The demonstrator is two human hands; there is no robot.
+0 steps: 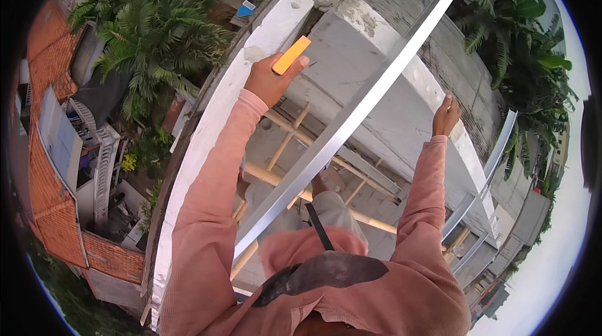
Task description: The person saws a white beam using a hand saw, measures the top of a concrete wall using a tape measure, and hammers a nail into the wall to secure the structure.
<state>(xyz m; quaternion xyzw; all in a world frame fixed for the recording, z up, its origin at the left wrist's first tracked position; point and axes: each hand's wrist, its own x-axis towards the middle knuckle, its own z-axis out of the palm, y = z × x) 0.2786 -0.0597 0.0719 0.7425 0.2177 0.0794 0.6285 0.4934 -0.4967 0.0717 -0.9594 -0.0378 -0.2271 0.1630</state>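
My left hand [271, 77] grips an orange rectangular object [291, 54] above the inner side of a white block wall [207, 135], at upper centre. My right hand [446, 116] is farther right, its fingers curled at the white top edge of a concrete parapet [469, 157]; what they hold, if anything, is too small to make out. A long silver metal channel [364, 112] runs diagonally between my hands, from lower left to upper right, passing my left forearm at its lower end.
Bamboo scaffolding [282, 178] lies below me, over a drop, around my legs. More metal channels [456, 213] are at the right. Beyond the left edge are palm trees [150, 35] and orange tiled roofs [56, 166] far below. A weathered concrete surface [470, 69] and trees lie at upper right.
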